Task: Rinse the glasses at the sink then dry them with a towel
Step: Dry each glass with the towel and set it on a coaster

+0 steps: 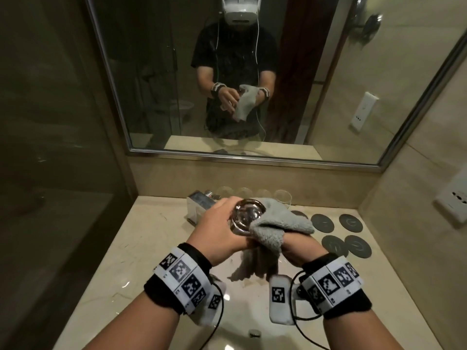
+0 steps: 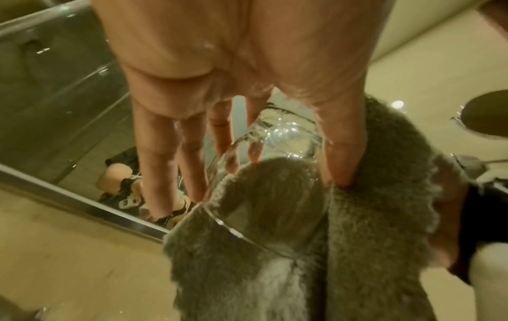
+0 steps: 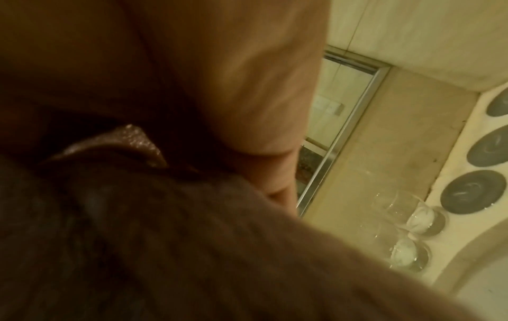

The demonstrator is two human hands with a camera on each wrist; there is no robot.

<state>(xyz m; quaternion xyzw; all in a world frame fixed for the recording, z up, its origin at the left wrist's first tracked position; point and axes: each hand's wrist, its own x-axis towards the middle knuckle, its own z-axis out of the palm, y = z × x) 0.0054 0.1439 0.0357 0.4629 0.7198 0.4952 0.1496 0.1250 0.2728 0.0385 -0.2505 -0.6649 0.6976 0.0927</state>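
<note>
In the centre of the head view, above the sink (image 1: pixel 247 332), the left hand (image 1: pixel 217 228) grips a clear glass (image 1: pixel 249 218) around its wall. The right hand (image 1: pixel 293 246) holds the grey towel (image 1: pixel 280 228) pushed into its mouth. I judge the glass wet, slippery and fragile, so hold the wall firmly, not the thin rim. Other glasses (image 1: pixel 283 195) stand behind it.

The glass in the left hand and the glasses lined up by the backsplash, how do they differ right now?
The held glass is lifted off the counter, gripped by the left hand; the row of glasses stands on the counter. The held glass has the grey towel pushed into it by the right hand; the row is untouched. All are clear glass.
</note>
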